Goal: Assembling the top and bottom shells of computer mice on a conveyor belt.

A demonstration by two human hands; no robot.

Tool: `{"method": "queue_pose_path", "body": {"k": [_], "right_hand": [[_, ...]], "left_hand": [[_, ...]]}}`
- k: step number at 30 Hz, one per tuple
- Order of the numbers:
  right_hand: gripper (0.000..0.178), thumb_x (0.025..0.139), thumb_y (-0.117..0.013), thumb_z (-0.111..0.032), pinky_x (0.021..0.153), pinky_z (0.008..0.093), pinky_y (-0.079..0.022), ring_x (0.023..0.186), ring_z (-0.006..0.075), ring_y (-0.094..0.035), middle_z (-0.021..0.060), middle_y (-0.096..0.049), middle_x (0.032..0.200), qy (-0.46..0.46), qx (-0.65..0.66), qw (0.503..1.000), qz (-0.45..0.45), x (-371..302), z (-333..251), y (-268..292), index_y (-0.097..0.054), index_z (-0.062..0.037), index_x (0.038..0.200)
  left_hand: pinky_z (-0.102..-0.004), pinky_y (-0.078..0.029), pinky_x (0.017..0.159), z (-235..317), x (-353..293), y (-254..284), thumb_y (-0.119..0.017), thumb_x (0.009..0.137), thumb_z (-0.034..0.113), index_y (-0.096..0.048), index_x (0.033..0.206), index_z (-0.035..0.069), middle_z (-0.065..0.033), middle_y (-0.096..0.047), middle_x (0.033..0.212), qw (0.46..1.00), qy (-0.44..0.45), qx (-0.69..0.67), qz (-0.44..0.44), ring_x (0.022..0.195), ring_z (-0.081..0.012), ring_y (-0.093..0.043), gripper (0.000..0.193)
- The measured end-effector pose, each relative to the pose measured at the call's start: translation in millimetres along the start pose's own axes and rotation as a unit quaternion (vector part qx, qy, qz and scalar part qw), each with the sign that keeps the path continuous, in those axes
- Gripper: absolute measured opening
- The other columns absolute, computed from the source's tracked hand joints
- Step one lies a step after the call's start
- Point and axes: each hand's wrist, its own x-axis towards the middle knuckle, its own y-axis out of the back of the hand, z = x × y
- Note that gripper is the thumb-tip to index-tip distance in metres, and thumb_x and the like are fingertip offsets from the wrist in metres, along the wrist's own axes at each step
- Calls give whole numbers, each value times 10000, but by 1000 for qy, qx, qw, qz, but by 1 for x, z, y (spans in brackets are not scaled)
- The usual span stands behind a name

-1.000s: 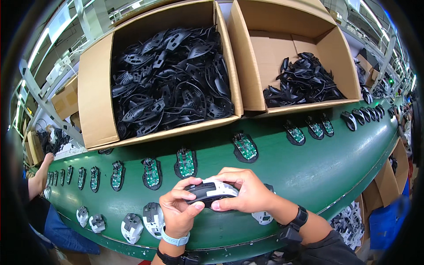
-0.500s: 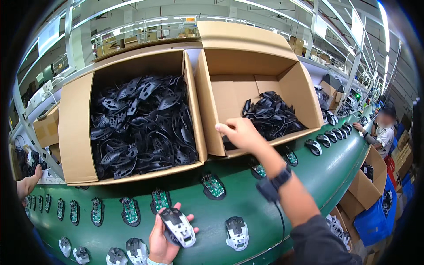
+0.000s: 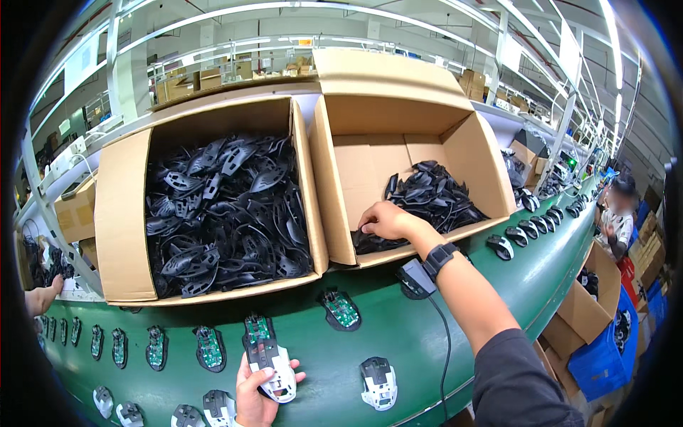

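My left hand (image 3: pixel 257 396) grips a white-and-black computer mouse shell (image 3: pixel 279 376) from the side, thumb on top, above the green work surface. The shell overlaps the near end of a mouse base with a green circuit board (image 3: pixel 257 328). My right hand (image 3: pixel 386 220) reaches over the front wall of the right cardboard box (image 3: pixel 363 158). Its fingers are bent together at the front left corner, by the black curved plastic parts (image 3: pixel 435 193). Whatever the fingertips pinch is hidden. Another mouse shell (image 3: pixel 378 384) lies right of my left hand.
A fuller cardboard box (image 3: pixel 126 213) of black plastic parts stands at left. Circuit-board mouse bases (image 3: pixel 209 349) line the green conveyor belt (image 3: pixel 455 324). A cable (image 3: pixel 447 349) hangs from a grey block (image 3: pixel 416 276) at my right wrist. Co-workers (image 3: pixel 617 220) are at both sides.
My right hand has gone from above the box's front left corner down inside it, fingers now bent inward. My left hand has turned the mouse shell more upright, thumb now on top.
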Motion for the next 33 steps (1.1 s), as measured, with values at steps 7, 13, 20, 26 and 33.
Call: {"method": "queue_pose_path", "body": {"k": [7, 13, 20, 26, 33], "right_hand": [[174, 986, -667, -154, 565, 243, -456, 610, 54, -549, 21, -642, 687, 18, 244, 934, 259, -88, -84, 21, -738, 3, 1015], [149, 1007, -572, 3, 698, 262, -511, 767, 87, -598, 51, -650, 939, 1, 504, 860, 77, -156, -175, -71, -471, -67, 1090], [275, 888, -748, -22, 863, 276, -464, 971, 112, -527, 26, -546, 1068, 96, 604, 791, -16, -162, -206, -170, -524, -49, 1045], [463, 844, -779, 56, 874, 281, -553, 973, 123, -639, 72, -684, 1052, 8, 694, 718, -55, -169, -203, -156, -598, 5, 1268], [729, 821, -785, 86, 925, 337, -587, 1019, 166, -676, 112, -681, 1063, -50, 752, 656, -41, -166, -211, -158, -426, 12, 1451]], "left_hand": [[-569, -623, 749, -4, -1, 19, -525, 950, 213, -451, 1389, 87, -220, -639, 1202, 999, 20, -28, 13, 961, -441, -702, 463], [-537, -608, 821, -13, -3, 16, -505, 999, 216, -356, 1481, 129, -236, -608, 1269, 995, 54, -27, -85, 1012, -447, -688, 512], [-430, -524, 1032, -20, 1, 1, -519, 963, 144, -337, 1506, 111, -175, -580, 1332, 996, -84, 35, -25, 1193, -313, -630, 573], [-431, -478, 1089, -15, -2, 5, -541, 979, 229, -345, 1518, 105, -154, -570, 1371, 997, -67, 31, -31, 1255, -297, -592, 586], [-435, -509, 1052, -19, -1, 0, -551, 983, 296, -321, 1544, 118, -129, -514, 1448, 998, -47, -42, -24, 1274, -302, -581, 632]]}}
